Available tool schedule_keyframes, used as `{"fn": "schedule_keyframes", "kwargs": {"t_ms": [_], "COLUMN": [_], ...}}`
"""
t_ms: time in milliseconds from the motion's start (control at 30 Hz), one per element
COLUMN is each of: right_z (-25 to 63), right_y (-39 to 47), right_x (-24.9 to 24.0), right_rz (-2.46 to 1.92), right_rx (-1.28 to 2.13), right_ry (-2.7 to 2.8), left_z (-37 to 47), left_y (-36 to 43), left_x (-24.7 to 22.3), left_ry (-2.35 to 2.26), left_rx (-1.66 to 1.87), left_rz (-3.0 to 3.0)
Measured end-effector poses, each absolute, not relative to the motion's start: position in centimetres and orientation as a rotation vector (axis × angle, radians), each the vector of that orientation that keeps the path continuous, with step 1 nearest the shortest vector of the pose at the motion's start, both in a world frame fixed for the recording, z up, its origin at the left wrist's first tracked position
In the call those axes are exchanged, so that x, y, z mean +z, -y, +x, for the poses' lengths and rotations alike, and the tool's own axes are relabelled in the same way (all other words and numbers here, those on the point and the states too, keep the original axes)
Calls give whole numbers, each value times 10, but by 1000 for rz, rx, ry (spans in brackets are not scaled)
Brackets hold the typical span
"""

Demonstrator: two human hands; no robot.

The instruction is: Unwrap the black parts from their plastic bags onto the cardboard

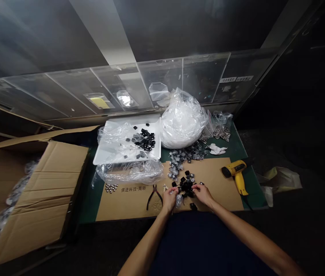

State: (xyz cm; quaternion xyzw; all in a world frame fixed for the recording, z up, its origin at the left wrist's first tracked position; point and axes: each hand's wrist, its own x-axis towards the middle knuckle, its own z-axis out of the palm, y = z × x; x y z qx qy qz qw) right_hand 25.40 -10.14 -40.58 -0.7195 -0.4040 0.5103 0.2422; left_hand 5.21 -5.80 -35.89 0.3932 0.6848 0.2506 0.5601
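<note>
A heap of small black square parts (186,186) lies on the cardboard sheet (220,176), directly in front of me. At the heap's left edge, my left hand (169,198) is closed with its fingertips together; what they pinch is too small to make out. My right hand (203,194) is closed at the other side, its thumb and finger pinched at a small black part. A little crumpled clear bag (179,200) lies beside my left fingers. Pliers with dark handles (154,197) rest to the left of that hand.
A yellow heat gun (237,174) lies at the right. Behind are a white tray (113,149) with black parts, a big clear bag of white material (181,122) and bagged metal pieces (222,132). Shiny metal pieces (111,188) sit at left, near an open carton (41,184).
</note>
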Motion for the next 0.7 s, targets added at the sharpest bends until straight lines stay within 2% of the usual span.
{"fn": "schedule_keyframes", "kwargs": {"t_ms": [433, 700], "right_z": [242, 225], "right_y": [100, 65], "right_x": [-388, -373], "right_rz": [-1991, -2022], "right_rx": [1364, 1276], "right_ry": [1241, 1470], "left_z": [51, 44], "left_y": [55, 58], "left_x": [-360, -337], "left_ry": [-1541, -1449], "left_rx": [650, 700], "left_rz": [752, 530]}}
